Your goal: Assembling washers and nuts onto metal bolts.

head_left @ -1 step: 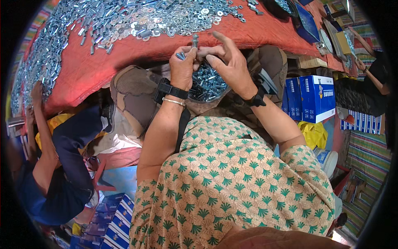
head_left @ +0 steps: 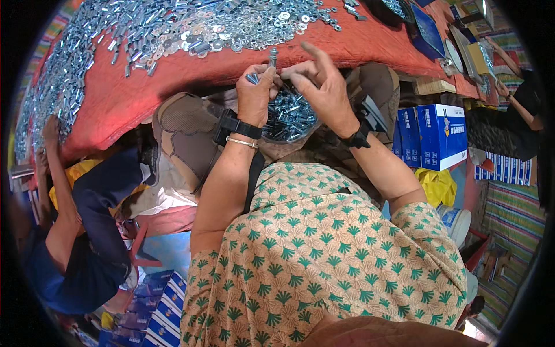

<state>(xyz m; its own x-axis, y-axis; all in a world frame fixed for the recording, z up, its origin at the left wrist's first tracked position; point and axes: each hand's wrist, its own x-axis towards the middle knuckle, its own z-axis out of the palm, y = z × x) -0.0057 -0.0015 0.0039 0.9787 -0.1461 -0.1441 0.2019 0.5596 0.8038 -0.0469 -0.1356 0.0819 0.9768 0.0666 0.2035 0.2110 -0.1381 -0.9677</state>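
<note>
Near the red cloth's edge, my left hand (head_left: 253, 103) is closed, pinching a metal bolt (head_left: 273, 56) upright between thumb and fingers. The bolt has a wider ringed part, perhaps a nut. More bluish metal pieces (head_left: 252, 78) poke out of the same hand's grip. Just right of it is my right hand (head_left: 325, 92), fingers apart, the index stretched upward and another fingertip close to the left hand's fingers. Nothing shows in the right hand. Below both hands, a clear-rimmed container (head_left: 292, 139) full of bluish metal bolts or pins sits between my knees.
Loose metal sleeves (head_left: 191, 23) and washers (head_left: 240, 39) are heaped across the red cloth (head_left: 167, 72). A blue tray (head_left: 426, 32) stands far right; blue boxes (head_left: 442, 137) are at right. One co-worker's arm (head_left: 60, 173) reaches in at left; another person (head_left: 511, 110) works at right.
My right hand has shifted very slightly to the right, its fingertips drawing back from my left hand's fingers. My left hand keeps the bolt upright in nearly the same place.
</note>
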